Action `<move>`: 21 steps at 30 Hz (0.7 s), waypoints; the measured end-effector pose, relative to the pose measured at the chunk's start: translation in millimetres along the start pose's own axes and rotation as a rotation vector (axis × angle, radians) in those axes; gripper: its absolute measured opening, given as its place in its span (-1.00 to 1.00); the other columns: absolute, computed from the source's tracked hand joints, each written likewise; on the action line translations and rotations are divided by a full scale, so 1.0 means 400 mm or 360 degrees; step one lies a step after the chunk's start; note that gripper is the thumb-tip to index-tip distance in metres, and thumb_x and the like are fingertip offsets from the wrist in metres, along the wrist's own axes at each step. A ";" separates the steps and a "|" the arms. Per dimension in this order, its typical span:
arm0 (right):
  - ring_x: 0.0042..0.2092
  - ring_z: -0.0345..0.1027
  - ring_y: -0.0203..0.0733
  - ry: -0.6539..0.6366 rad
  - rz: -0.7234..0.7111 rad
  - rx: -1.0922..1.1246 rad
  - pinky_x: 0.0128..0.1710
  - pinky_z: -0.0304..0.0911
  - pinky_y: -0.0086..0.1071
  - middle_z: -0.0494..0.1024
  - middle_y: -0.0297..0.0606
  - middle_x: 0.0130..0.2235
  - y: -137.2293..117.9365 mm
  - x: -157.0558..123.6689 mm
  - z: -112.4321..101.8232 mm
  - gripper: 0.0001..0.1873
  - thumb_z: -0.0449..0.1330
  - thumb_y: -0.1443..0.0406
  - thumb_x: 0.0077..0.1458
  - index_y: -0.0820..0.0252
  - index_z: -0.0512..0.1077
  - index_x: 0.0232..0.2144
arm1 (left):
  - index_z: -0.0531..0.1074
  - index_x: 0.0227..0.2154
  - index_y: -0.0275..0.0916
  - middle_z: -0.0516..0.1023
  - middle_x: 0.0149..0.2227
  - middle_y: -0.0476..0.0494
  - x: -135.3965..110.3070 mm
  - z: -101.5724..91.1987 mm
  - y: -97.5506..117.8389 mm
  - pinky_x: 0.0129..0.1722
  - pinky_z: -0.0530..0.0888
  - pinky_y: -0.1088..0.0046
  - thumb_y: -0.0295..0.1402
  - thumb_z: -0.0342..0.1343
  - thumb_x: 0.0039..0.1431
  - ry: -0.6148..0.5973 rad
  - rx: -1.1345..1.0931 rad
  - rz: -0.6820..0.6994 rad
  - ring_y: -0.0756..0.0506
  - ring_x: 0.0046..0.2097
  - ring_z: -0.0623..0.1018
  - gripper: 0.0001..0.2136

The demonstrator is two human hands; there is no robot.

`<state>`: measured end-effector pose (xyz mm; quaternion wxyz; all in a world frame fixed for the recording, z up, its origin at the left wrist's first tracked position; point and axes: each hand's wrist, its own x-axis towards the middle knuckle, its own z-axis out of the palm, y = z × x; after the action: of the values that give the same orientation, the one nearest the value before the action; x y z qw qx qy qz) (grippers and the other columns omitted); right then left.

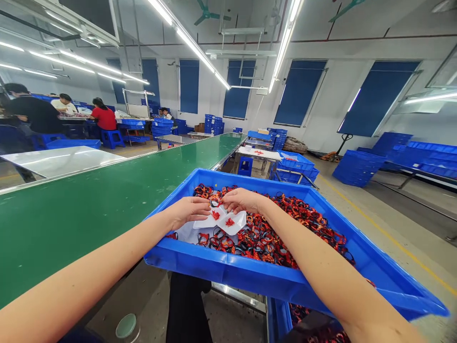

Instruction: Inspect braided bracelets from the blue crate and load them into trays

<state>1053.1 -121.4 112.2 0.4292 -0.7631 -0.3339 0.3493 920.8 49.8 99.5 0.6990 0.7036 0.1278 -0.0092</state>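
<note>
My left hand point(191, 211) and my right hand point(243, 200) meet over the far left part of a large blue plastic crate point(214, 257). Between their fingertips is a small dark looped band point(214, 203) with a red bit at its right side. The left fingers are closed at the band's left edge; the right thumb and fingers pinch at the red bit. Just below lie white shallow trays point(233, 226) holding small red pieces point(230, 222). Many red, orange and black looped bands point(264, 238) fill the crate around them. The exact finger contact is partly hidden.
A green conveyor belt point(107, 205) runs along the left. Below are a metal frame point(239, 297), another blue crate point(282, 317) with bands, and a round-lidded container point(126, 326). Stacked blue crates point(360, 166) stand right. Several people sit at tables far left.
</note>
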 end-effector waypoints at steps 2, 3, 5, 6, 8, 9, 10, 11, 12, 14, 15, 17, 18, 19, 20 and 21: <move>-0.45 0.40 -0.37 0.0030 0.0092 -0.0227 -0.51 0.31 -0.57 0.54 -0.26 -0.45 0.018 -0.003 -0.027 -0.85 0.17 0.28 0.04 0.26 0.44 -0.48 | 0.46 -0.24 -0.31 0.55 -0.26 -0.15 -0.005 0.002 0.000 -0.19 0.46 0.32 -0.27 0.29 -0.09 0.0021 0.0040 0.0019 -0.08 -0.25 0.52 -0.67; -0.46 0.41 -0.34 0.0028 0.0153 -0.0352 -0.51 0.32 -0.55 0.53 -0.25 -0.49 0.028 -0.005 -0.040 -0.86 0.19 0.29 0.02 0.27 0.45 -0.51 | 0.46 -0.26 -0.31 0.55 -0.26 -0.16 -0.006 0.003 0.000 -0.19 0.46 0.32 -0.24 0.31 -0.14 0.0022 0.0067 0.0024 -0.09 -0.26 0.52 -0.63; -0.47 0.41 -0.29 0.0032 0.0258 -0.0608 -0.48 0.34 -0.48 0.52 -0.26 -0.52 0.050 -0.007 -0.059 -0.86 0.22 0.31 -0.01 0.29 0.46 -0.53 | 0.47 -0.28 -0.32 0.53 -0.27 -0.19 -0.008 0.005 0.001 -0.20 0.46 0.31 -0.19 0.31 -0.18 0.0003 0.0130 0.0033 -0.10 -0.27 0.51 -0.60; -0.45 0.42 -0.28 0.0054 0.0291 -0.0736 -0.45 0.35 -0.44 0.52 -0.27 -0.50 0.061 -0.006 -0.067 -0.85 0.22 0.29 0.01 0.30 0.47 -0.51 | 0.47 -0.29 -0.33 0.53 -0.27 -0.19 -0.008 0.006 0.001 -0.21 0.47 0.30 -0.18 0.30 -0.18 -0.0016 0.0165 0.0037 -0.11 -0.27 0.50 -0.60; -0.36 0.42 -0.26 0.0139 0.0315 -0.0984 -0.34 0.36 -0.36 0.53 -0.27 -0.37 0.082 0.001 -0.076 -0.82 0.19 0.25 0.08 0.30 0.46 -0.40 | 0.47 -0.30 -0.33 0.52 -0.28 -0.19 -0.007 0.008 0.000 -0.21 0.47 0.29 -0.17 0.29 -0.18 -0.0052 0.0239 0.0049 -0.12 -0.26 0.50 -0.61; -0.29 0.42 -0.24 0.0182 0.0315 -0.1098 -0.28 0.36 -0.31 0.52 -0.25 -0.28 0.091 0.006 -0.079 -0.81 0.16 0.24 0.12 0.29 0.45 -0.33 | 0.47 -0.31 -0.33 0.52 -0.29 -0.19 -0.006 0.008 -0.002 -0.22 0.47 0.28 -0.16 0.29 -0.19 -0.0064 0.0277 0.0055 -0.12 -0.26 0.49 -0.61; -0.22 0.40 -0.22 0.0213 0.0313 -0.1203 -0.21 0.34 -0.26 0.49 -0.23 -0.20 0.100 0.013 -0.080 -0.80 0.14 0.23 0.15 0.28 0.43 -0.26 | 0.47 -0.32 -0.33 0.51 -0.29 -0.18 -0.004 0.008 -0.005 -0.22 0.47 0.28 -0.16 0.29 -0.19 -0.0073 0.0315 0.0058 -0.13 -0.25 0.49 -0.61; -0.16 0.37 -0.20 0.0231 0.0312 -0.1297 -0.16 0.32 -0.22 0.46 -0.21 -0.14 0.108 0.020 -0.079 -0.79 0.12 0.23 0.16 0.26 0.41 -0.21 | 0.47 -0.33 -0.32 0.51 -0.30 -0.18 -0.002 0.008 -0.008 -0.23 0.47 0.28 -0.16 0.28 -0.19 -0.0080 0.0350 0.0062 -0.13 -0.25 0.49 -0.62; -0.11 0.35 -0.17 0.0236 0.0312 -0.1379 -0.12 0.31 -0.19 0.44 -0.20 -0.09 0.116 0.028 -0.078 -0.77 0.12 0.23 0.17 0.25 0.39 -0.17 | 0.47 -0.34 -0.31 0.51 -0.30 -0.17 0.001 0.007 -0.011 -0.23 0.47 0.27 -0.15 0.27 -0.19 -0.0086 0.0383 0.0064 -0.14 -0.25 0.49 -0.62; -0.08 0.33 -0.15 0.0229 0.0313 -0.1511 -0.09 0.29 -0.15 0.41 -0.18 -0.06 0.127 0.043 -0.073 -0.75 0.11 0.24 0.17 0.23 0.37 -0.13 | 0.47 -0.34 -0.30 0.51 -0.31 -0.17 0.006 0.005 -0.017 -0.24 0.47 0.27 -0.14 0.26 -0.18 -0.0100 0.0443 0.0069 -0.14 -0.25 0.50 -0.63; -0.07 0.33 -0.14 0.0221 0.0313 -0.1564 -0.08 0.28 -0.15 0.41 -0.18 -0.05 0.132 0.050 -0.069 -0.75 0.11 0.23 0.17 0.22 0.37 -0.12 | 0.47 -0.34 -0.30 0.51 -0.30 -0.17 0.009 0.004 -0.020 -0.25 0.47 0.28 -0.14 0.25 -0.18 -0.0108 0.0471 0.0071 -0.15 -0.25 0.50 -0.63; -0.07 0.33 -0.14 0.0209 0.0306 -0.1650 -0.08 0.28 -0.15 0.40 -0.18 -0.04 0.138 0.059 -0.062 -0.74 0.11 0.23 0.17 0.21 0.37 -0.11 | 0.47 -0.33 -0.30 0.51 -0.30 -0.18 0.013 0.003 -0.023 -0.25 0.47 0.28 -0.14 0.24 -0.17 -0.0120 0.0527 0.0073 -0.16 -0.24 0.51 -0.64; -0.06 0.32 -0.14 0.0205 0.0298 -0.1683 -0.08 0.28 -0.15 0.40 -0.17 -0.04 0.140 0.062 -0.058 -0.74 0.11 0.23 0.17 0.21 0.36 -0.10 | 0.47 -0.33 -0.29 0.52 -0.30 -0.18 0.015 0.004 -0.023 -0.25 0.47 0.29 -0.14 0.24 -0.17 -0.0126 0.0554 0.0074 -0.16 -0.23 0.51 -0.64; -0.06 0.32 -0.13 0.0202 0.0287 -0.1710 -0.08 0.28 -0.14 0.39 -0.17 -0.03 0.142 0.064 -0.054 -0.73 0.11 0.23 0.17 0.21 0.36 -0.09 | 0.47 -0.33 -0.29 0.52 -0.29 -0.18 0.016 0.004 -0.023 -0.26 0.47 0.29 -0.13 0.23 -0.16 -0.0132 0.0579 0.0077 -0.16 -0.23 0.51 -0.64; -0.05 0.32 -0.13 0.0199 0.0275 -0.1732 -0.07 0.28 -0.13 0.39 -0.17 -0.03 0.143 0.066 -0.052 -0.72 0.11 0.23 0.17 0.21 0.35 -0.09 | 0.47 -0.33 -0.29 0.52 -0.29 -0.18 0.017 0.005 -0.023 -0.26 0.47 0.30 -0.13 0.23 -0.16 -0.0138 0.0603 0.0080 -0.17 -0.23 0.51 -0.64; -0.05 0.31 -0.12 0.0197 0.0262 -0.1747 -0.07 0.27 -0.13 0.38 -0.17 -0.02 0.143 0.067 -0.050 -0.72 0.11 0.23 0.17 0.21 0.35 -0.09 | 0.47 -0.33 -0.29 0.52 -0.29 -0.18 0.018 0.005 -0.022 -0.27 0.47 0.30 -0.13 0.22 -0.15 -0.0143 0.0627 0.0084 -0.17 -0.23 0.52 -0.64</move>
<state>1095.6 -131.6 62.8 -0.0410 -0.9173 -0.3801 0.1110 926.6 48.9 89.4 0.5528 0.8287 0.0736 -0.0471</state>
